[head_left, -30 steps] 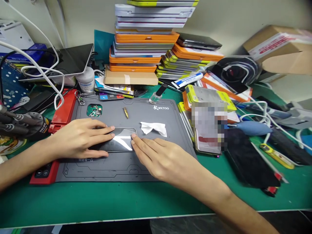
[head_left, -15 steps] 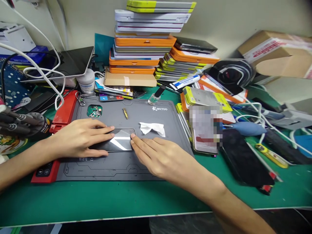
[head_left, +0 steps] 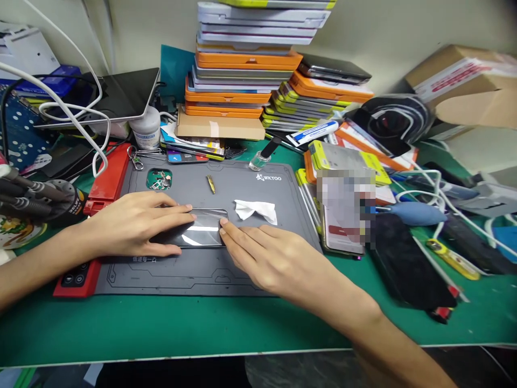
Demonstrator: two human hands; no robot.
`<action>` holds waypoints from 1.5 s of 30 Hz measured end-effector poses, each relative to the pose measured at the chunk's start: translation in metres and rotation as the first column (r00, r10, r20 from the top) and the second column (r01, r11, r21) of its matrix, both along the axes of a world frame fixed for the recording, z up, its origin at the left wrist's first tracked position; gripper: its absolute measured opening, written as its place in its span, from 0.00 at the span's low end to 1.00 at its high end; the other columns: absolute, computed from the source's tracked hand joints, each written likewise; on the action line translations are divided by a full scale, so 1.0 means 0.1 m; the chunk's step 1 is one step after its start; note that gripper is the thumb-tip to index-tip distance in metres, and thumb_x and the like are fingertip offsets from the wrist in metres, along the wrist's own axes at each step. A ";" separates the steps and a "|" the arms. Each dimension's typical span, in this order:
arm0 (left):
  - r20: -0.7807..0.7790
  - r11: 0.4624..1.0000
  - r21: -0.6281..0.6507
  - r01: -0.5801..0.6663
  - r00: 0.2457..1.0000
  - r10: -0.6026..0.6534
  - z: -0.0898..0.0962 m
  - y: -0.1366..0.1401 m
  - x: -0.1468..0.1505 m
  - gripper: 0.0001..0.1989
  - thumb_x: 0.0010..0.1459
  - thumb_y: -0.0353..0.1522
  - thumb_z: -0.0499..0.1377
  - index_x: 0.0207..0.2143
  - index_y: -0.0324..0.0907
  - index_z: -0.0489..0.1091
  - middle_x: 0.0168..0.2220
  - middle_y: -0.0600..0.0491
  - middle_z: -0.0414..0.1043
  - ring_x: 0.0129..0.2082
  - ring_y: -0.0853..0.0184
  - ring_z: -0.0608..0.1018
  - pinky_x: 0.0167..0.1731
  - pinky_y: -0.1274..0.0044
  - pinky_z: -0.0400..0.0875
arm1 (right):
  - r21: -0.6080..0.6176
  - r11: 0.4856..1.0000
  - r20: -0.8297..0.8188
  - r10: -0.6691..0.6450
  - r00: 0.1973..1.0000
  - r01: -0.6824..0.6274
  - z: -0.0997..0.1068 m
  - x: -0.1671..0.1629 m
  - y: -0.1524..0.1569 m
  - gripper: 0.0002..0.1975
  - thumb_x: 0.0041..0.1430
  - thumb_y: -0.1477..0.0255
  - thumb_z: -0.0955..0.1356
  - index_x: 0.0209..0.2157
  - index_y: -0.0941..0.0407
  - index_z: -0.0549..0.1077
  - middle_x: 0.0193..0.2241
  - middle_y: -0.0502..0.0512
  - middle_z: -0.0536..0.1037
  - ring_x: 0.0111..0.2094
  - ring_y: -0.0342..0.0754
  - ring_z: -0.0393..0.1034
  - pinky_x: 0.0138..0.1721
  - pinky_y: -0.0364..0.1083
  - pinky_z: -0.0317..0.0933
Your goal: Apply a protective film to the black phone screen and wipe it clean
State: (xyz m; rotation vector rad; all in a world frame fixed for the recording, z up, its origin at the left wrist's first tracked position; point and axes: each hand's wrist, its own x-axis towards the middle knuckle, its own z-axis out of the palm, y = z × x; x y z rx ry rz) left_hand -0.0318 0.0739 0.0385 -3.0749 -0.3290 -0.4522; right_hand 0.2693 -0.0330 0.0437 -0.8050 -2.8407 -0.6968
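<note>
A dark, glossy phone (head_left: 202, 234) lies screen up on the grey work mat (head_left: 169, 277), with bright reflections across its glass. My left hand (head_left: 139, 226) spans its left part, fingers along the far side and thumb by the near edge, and hides that end. At the right end, the fingertips of my right hand (head_left: 266, 250) press together against the phone's edge; the thumb there is mostly hidden. Behind the phone are a small brass-coloured bit (head_left: 211, 184) and a crumpled white wipe (head_left: 256, 211).
A glass bottle with a black cap (head_left: 260, 159) stands at the mat's back edge. Small metal parts lie in a green recess (head_left: 159, 179). Stacked boxes (head_left: 242, 60) rise behind. To the right are a covered phone (head_left: 343, 245), a blue air blower (head_left: 418, 213) and a yellow cutter (head_left: 452, 260).
The view has shifted slightly, so the whole scene sits a little to the right and higher. Both hands stay on the phone in nearly the same pose.
</note>
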 end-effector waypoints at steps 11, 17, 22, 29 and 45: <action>0.036 0.999 -0.050 0.011 0.999 -0.010 -0.05 0.04 -0.02 0.24 0.72 0.48 0.60 0.61 0.43 0.73 0.60 0.48 0.81 0.53 0.57 0.84 0.51 0.67 0.81 | -0.020 1.000 -0.031 0.011 0.999 -0.012 -0.01 0.00 0.01 0.16 0.66 0.88 0.67 0.52 0.73 0.81 0.53 0.74 0.84 0.37 0.55 0.83 0.34 0.51 0.80; 0.044 0.999 -0.036 0.027 0.999 -0.025 -0.03 0.04 0.00 0.23 0.71 0.46 0.62 0.61 0.45 0.73 0.59 0.48 0.82 0.52 0.55 0.84 0.49 0.63 0.83 | -0.026 1.000 -0.044 0.004 0.999 -0.005 0.00 0.01 0.02 0.17 0.65 0.89 0.66 0.52 0.73 0.81 0.52 0.73 0.85 0.38 0.55 0.84 0.35 0.52 0.80; 0.068 0.996 -0.081 0.036 0.997 -0.031 -0.02 0.05 0.01 0.22 0.71 0.43 0.61 0.61 0.41 0.73 0.58 0.46 0.82 0.51 0.54 0.84 0.47 0.63 0.84 | -0.048 0.999 -0.098 -0.008 0.995 0.004 0.02 0.03 0.03 0.17 0.67 0.88 0.66 0.52 0.71 0.81 0.53 0.71 0.85 0.38 0.54 0.84 0.35 0.52 0.80; 0.086 0.977 -0.212 -0.013 0.996 0.032 -0.03 0.07 -0.02 0.23 0.70 0.40 0.62 0.65 0.47 0.72 0.57 0.48 0.83 0.53 0.58 0.85 0.51 0.68 0.82 | -0.105 0.994 -0.327 -0.051 0.944 0.017 0.05 0.06 0.13 0.10 0.71 0.81 0.69 0.47 0.67 0.83 0.46 0.61 0.88 0.36 0.54 0.85 0.33 0.53 0.79; -0.059 0.723 -0.554 -0.412 0.886 0.460 0.03 0.07 -0.03 0.28 0.77 0.52 0.43 0.58 0.50 0.75 0.55 0.55 0.83 0.57 0.58 0.83 0.61 0.65 0.77 | -0.306 0.942 -0.694 -0.320 0.645 0.138 -0.25 0.07 0.41 0.11 0.75 0.77 0.66 0.47 0.56 0.81 0.44 0.54 0.89 0.44 0.49 0.85 0.42 0.48 0.77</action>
